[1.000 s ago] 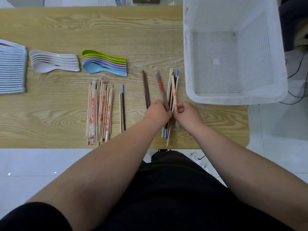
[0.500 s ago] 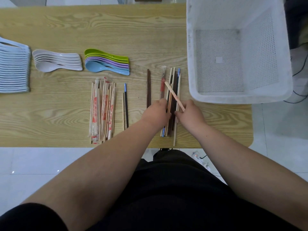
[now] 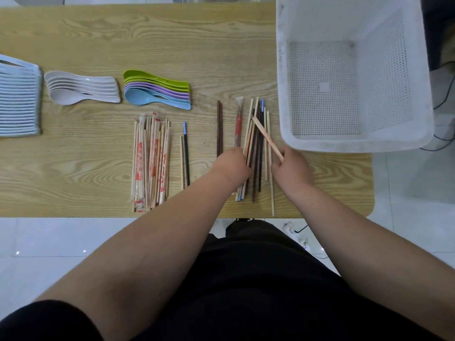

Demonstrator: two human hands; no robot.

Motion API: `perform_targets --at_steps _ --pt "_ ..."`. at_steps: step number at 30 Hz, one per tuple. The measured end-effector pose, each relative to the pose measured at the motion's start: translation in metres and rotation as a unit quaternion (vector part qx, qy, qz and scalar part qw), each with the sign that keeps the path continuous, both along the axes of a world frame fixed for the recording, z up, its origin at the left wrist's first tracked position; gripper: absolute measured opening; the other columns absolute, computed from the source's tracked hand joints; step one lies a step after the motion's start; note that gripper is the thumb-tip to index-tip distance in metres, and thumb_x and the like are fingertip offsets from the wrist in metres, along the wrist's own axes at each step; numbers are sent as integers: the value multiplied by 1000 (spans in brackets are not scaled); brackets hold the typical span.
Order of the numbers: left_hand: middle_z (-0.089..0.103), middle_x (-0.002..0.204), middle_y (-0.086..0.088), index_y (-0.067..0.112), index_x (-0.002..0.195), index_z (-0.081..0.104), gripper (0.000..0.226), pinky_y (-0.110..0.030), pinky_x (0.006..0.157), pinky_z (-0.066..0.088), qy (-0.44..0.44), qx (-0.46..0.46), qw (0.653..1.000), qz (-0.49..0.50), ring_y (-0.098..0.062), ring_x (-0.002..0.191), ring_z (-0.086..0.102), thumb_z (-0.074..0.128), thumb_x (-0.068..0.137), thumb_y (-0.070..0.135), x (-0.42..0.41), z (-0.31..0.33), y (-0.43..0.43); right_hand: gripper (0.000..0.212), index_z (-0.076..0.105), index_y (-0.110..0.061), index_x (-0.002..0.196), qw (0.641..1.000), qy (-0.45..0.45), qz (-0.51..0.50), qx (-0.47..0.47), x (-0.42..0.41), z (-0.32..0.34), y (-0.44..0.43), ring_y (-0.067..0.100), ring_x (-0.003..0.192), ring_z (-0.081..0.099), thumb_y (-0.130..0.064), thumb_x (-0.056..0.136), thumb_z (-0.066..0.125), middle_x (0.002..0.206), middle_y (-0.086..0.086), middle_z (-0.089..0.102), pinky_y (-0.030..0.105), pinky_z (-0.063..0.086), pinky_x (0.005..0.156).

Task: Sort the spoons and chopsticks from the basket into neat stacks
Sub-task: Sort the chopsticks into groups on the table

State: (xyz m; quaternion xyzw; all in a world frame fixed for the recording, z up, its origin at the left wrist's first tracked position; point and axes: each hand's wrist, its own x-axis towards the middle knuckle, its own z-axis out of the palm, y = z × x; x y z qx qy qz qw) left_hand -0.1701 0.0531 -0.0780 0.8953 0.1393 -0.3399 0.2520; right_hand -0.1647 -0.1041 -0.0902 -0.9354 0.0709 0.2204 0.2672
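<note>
Two hands: both were over the near right part of the table (image 3: 98, 33), close together but apart.
Right hand (image 3: 291, 168): it pinched a printed chopstick (image 3: 267, 137), pale with red marks, by its near end; the stick was tilted, with its far end pointing up and left across the mixed chopsticks (image 3: 257, 148).
Left hand (image 3: 232, 166): its fingers were curled over the mixed chopsticks and gripped some pale ones near the middle.
Mixed chopsticks: pale, dark and blue-tipped sticks lay roughly side by side between and under the two hands, just beside the near left corner of the basket (image 3: 280, 94).
Basket: white and perforated, it stood on the right part of the table.
Dark brown pair (image 3: 219, 129): it lay just left of the mixed chopsticks, its near end hidden by the left hand.
Black and pale pair (image 3: 185, 153): it lay further left.
Wrapped stack (image 3: 150, 161): it lay well left of both hands.
White spoons (image 3: 81, 88) and coloured spoons (image 3: 157, 91): nested stacks lay on the far left, well apart from the hands.
</note>
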Motion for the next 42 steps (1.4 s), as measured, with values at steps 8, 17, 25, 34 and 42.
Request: perform_targets --at_steps 8,17,25,34,42 --pt "67 94 -5 13 110 55 24 -30 62 54 -8 -51 997 64 -22 82 68 62 90 24 -10 1 5 14 63 -22 94 998 -5 48 41 -4 -9 1 14 71 60 -35 92 66 81 -5 63 28 43 59" --pt "71 85 -6 15 101 55 11 -32 57 60 32 -108 982 152 -20 64 73 58 91 17 -23 7 17 15 63 -15 93 991 88 64 -73 11 4 27 15 62 54 -30 90 66 77 0 59 27 33 49" --pt "71 81 -11 13 95 56 4 -43 65 63 41 -175 953 244 -24 67 73 59 93 11 -32 7 30 20 53 -15 100 995 100 4 10 3 15 40 19 66 62 -27 89 64 84 1 59 29 43 50" --pt "69 81 -10 6 97 62 10 -32 66 60 -3 -318 882 348 -19 67 69 70 91 9 -44 16 60 12 69 -29 104 971 127 14 202 -13 36 77 13 78 64 -27 96 59 89 -9 68 26 45 58" --pt "72 74 1 18 88 67 11 -34 72 62 -81 -194 947 244 -15 66 72 76 84 15 -66 22 138 8 69 -24 92 939 231 -52 248 -22 25 153 26 89 71 -28 85 70 91 5 75 41 57 79"
